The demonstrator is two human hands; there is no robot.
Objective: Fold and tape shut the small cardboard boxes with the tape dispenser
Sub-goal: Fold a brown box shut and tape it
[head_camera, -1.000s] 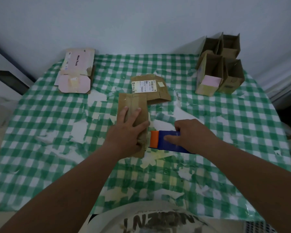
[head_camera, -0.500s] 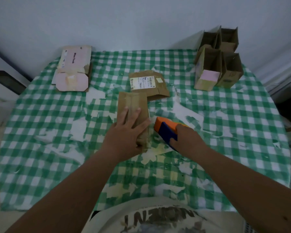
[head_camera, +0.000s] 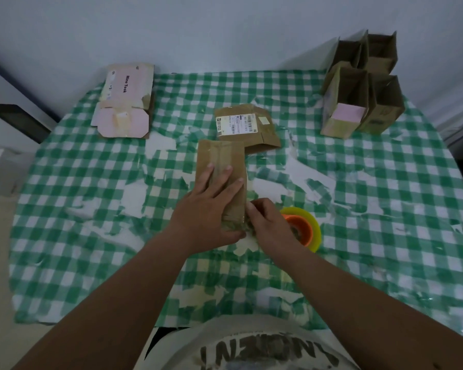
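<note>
Box [head_camera: 221, 166] lengthwise (pointing away)

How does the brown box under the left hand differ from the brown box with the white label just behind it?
The box under the left hand is pressed down by the left hand and touched at its near end by the right hand; the labelled box lies untouched. The held one shows a tape strip along its top; the other shows a white printed label. Both are brown cardboard on the checked tablecloth.
</note>
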